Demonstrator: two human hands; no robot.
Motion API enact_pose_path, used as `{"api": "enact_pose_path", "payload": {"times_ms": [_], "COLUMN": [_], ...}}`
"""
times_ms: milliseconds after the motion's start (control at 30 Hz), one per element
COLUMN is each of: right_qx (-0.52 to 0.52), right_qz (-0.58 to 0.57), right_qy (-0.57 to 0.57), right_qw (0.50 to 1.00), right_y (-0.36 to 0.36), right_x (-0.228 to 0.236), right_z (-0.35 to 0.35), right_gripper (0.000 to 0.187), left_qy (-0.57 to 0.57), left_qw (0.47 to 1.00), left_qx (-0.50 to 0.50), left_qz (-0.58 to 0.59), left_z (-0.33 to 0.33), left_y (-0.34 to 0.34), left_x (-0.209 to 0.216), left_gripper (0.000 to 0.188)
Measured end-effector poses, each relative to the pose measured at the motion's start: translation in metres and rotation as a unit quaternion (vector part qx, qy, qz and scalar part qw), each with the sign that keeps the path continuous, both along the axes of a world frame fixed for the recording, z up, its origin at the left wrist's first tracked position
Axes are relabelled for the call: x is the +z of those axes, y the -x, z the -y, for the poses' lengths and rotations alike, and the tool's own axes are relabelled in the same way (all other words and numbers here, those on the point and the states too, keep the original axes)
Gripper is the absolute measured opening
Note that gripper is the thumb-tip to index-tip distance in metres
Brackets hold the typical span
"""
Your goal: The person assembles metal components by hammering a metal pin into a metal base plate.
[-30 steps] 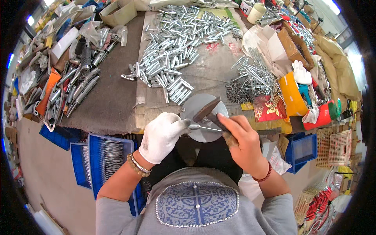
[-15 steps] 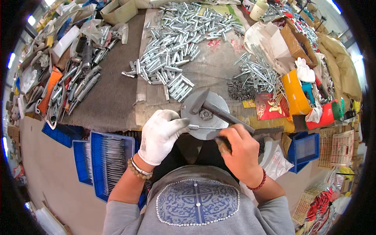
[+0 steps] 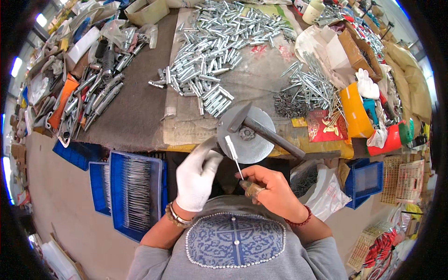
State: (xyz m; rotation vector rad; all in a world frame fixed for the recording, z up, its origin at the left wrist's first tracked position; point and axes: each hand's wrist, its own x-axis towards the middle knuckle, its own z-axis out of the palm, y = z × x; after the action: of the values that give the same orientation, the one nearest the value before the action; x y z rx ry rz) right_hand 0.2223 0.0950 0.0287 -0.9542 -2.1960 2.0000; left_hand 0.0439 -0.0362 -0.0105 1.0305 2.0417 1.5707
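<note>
My bare right hand [image 3: 270, 189] pinches the lower end of a thin metal rod [image 3: 239, 169], which leans up and to the left. A short silvery metal sleeve [image 3: 230, 146] sits at the rod's upper end, in front of a round grey metal plate [image 3: 261, 148]. Just left of the sleeve is my left hand [image 3: 196, 176] in a white glove. Its thumb and fingers are bent but apart, and nothing shows between them. Across the plate lies a hammer [image 3: 273, 136], its head at the left. Beside the hammer, a nut-like metal piece [image 3: 246, 134] is on the plate.
Loose metal sleeves [image 3: 205, 60] are heaped on the bench. Thin rods [image 3: 310, 81] and small dark parts [image 3: 290, 103] lie at right, near a red packet [image 3: 326, 125]. Metal tools [image 3: 100, 95] crowd the left. A blue crate [image 3: 137, 196] of rods stands below the bench edge.
The rod has swung from nearly level to steep, with its sleeve end upward. My left hand has let go of the sleeve and opened. My right hand has moved down and left with the rod.
</note>
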Motion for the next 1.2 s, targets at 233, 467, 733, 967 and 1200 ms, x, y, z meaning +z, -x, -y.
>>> {"api": "enact_pose_path", "payload": {"times_ms": [233,467,733,967,1200], "right_qx": [-0.011,-0.003,0.03,0.099,0.121], "right_qz": [0.019,0.01,0.021,0.005,0.057], "right_qy": [0.105,0.075,0.081,0.092,0.119], "right_qw": [0.994,0.997,0.996,0.991,0.984], "right_y": [0.001,0.012,0.035,0.051,0.062], "right_x": [-0.006,-0.005,-0.025,-0.046,-0.078], "right_z": [0.007,0.016,0.032,0.035,0.037], "right_gripper": [0.029,0.031,0.033,0.051,0.048], "left_qy": [0.057,0.025,-0.039,-0.026,0.109], "left_qw": [0.957,0.944,0.923,0.964,0.862], "left_qx": [0.004,-0.008,0.007,0.137,0.458], "left_qz": [0.284,0.329,0.382,0.227,0.185], "left_z": [-0.005,-0.001,0.025,0.089,0.242], "left_y": [-0.011,-0.007,0.006,0.027,0.053], "left_x": [0.006,0.003,-0.007,-0.024,-0.123], "left_gripper": [0.064,0.068,0.073,0.066,0.062]}}
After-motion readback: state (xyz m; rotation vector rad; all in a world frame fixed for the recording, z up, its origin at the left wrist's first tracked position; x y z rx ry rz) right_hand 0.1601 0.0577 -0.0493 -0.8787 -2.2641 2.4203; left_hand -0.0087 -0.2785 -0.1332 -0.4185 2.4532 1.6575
